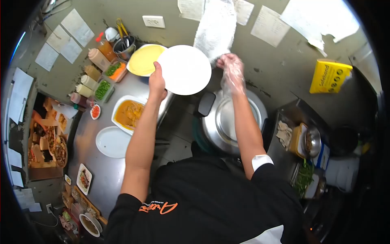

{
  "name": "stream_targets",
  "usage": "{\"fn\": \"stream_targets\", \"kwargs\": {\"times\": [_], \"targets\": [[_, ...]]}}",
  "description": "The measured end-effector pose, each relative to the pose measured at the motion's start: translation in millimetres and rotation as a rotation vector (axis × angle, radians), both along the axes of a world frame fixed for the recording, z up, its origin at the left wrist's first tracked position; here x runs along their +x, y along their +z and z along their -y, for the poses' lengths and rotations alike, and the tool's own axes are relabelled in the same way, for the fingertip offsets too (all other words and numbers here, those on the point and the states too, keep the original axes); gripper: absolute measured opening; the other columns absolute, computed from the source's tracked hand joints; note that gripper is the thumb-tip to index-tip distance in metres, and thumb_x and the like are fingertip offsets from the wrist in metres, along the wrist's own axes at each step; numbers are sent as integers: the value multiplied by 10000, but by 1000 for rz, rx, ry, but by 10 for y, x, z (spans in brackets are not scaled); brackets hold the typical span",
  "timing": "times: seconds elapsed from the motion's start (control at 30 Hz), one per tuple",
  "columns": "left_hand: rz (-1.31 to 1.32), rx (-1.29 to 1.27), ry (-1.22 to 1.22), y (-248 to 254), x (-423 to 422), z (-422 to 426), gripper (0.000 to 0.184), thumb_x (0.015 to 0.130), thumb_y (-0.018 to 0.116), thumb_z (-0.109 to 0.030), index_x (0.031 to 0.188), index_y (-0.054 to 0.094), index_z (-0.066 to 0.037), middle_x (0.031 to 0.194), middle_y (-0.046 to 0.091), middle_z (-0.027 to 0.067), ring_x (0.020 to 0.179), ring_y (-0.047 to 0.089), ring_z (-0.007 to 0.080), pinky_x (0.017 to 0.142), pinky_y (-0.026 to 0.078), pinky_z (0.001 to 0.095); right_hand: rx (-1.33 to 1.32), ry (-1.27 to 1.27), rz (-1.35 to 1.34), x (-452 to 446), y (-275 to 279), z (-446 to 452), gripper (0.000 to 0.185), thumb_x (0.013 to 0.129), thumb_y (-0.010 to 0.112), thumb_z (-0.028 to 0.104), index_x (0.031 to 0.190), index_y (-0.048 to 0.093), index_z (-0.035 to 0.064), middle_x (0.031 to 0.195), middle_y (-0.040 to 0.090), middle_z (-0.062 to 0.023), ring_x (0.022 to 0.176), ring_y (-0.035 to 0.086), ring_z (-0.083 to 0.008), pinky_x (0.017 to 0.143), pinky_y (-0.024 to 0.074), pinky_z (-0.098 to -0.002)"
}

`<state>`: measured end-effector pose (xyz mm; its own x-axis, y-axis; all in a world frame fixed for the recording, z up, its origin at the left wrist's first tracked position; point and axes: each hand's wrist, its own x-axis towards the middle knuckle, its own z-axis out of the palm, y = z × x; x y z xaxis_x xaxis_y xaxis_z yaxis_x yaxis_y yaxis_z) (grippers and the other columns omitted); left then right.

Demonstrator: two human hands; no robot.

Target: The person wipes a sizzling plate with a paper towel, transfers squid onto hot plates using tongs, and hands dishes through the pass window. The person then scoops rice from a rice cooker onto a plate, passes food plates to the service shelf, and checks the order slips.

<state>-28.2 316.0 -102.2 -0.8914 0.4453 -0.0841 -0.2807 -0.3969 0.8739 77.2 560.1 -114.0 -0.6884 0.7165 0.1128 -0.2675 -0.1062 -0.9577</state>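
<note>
Grey-green walls (pixel 134 12) and a brushed stainless-steel counter (pixel 87 140) enclose a cramped kitchen where a person in a black short-sleeved shirt (pixel 195 191) reaches both arms towards 12 o'clock. Nearest, at 1 o'clock, a round, lidded metal pot (pixel 221 116) gleams beneath the right forearm. At 10 o'clock lies a smooth oval white plate (pixel 113 142); just beyond it, a white rounded-rectangular dish (pixel 114 114) holds glossy orange-brown food. Farther out, at 12 o'clock, the bare left hand (pixel 157 84) is clamped on the rim of a flat, round white plate (pixel 185 70), held aloft, thumb on top. Beside that plate, at 1 o'clock, the right hand (pixel 232 71), in a crinkled clear plastic glove, bunches its fingers at the lower end of a silvery-white, pebbled sheet (pixel 215 30); whether they pinch it cannot be told. Held at one edge, the slick plate could tip or slip if the thumb loosens, perhaps striking the pot, while a sharp tug might tear the sheet or the thin, loose glove.
</note>
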Motion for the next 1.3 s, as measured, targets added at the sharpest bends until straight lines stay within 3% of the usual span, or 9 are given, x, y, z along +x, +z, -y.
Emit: {"fn": "stream_targets", "kwargs": {"times": [0.2, 0.3, 0.43, 0.7, 0.83, 0.9, 0.93, 1.03, 1.3], "targets": [[-42, -115, 37, 216, -265, -325, 684, 1040, 365, -521, 1275, 523, 101, 1162, 655, 158, 1032, 638, 209, 918, 504, 338, 1199, -339, 501, 350, 320, -24, 594, 861, 719, 371, 1226, 577, -76, 1070, 669, -237, 1022, 647, -336, 916, 485, -434], [-208, -289, 178, 37, -303, -505, 618, 1035, 397, -503, 1077, 553, 93, 1015, 652, 201, 912, 620, 259, 845, 485, 386, 455, -375, 234, -160, -88, -338, 603, 877, 712, 255, 1295, 497, -122, 1143, 648, -261, 1037, 637, -327, 940, 491, -405], [-497, -414, 411, 41, -451, -838, 673, 1035, 402, -475, 698, 562, 84, 774, 568, 328, 717, 537, 446, 689, 420, 509, 203, -227, -90, -207, -322, -530, 238, 915, 632, 29, 1115, 588, -92, 881, 658, -122, 738, 630, -193, 725, 537, -293], [-643, -459, 562, 119, -337, -929, 652, 1046, 373, -456, 737, 545, 91, 707, 576, 291, 701, 544, 487, 701, 420, 532, -162, -309, -112, -260, -148, -321, 234, 928, 634, 87, 1090, 602, -79, 892, 633, -76, 751, 576, -142, 735, 508, -279], [-669, -493, 455, 173, -368, -971, 621, 1042, 389, -451, 771, 589, 71, 723, 589, 283, 702, 586, 447, 673, 429, 527, 1136, 196, -189, -119, 300, 18, 323, 824, 675, 29, 1145, 643, 20, 1139, 632, -129, 1063, 587, -274, 979, 438, -403], [-711, -367, 311, 266, -252, -997, 611, 1040, 400, -452, 777, 607, 58, 718, 594, 279, 688, 604, 417, 649, 433, 517, 1217, 496, 0, -438, 478, 183, 409, 833, 627, 123, 1233, 610, 40, 1233, 588, -201, 1196, 513, -405, 1070, 372, -453], [-715, -368, 265, 222, -246, -1033, 538, 1030, 441, -379, 750, 619, 44, 706, 599, 274, 641, 597, 408, 607, 437, 500, 1487, 0, -161, -614, 326, 180, 327, 844, 595, 159, 1138, 613, 18, 1119, 609, -200, 1078, 539, -416, 965, 422, -476], [-629, -304, 218, 350, -168, -1021, 636, 1028, 467, -436, 646, 579, 59, 596, 566, 238, 522, 490, 281, 533, 397, 460, 984, -107, -18, -899, 488, 62, 106, 873, 565, 137, 886, 576, 32, 861, 564, -194, 810, 519, -361, 739, 413, -477], [-376, -231, 151, 377, -115, -313, 643, 1041, 397, -515, 696, 547, 6, 627, 475, -5, 592, 397, 93, 534, 358, 316, 1396, -356, 182, -556, 741, 369, 110, 885, 621, 108, 966, 627, 35, 944, 613, -193, 953, 572, -385, 860, 449, -456]]}}
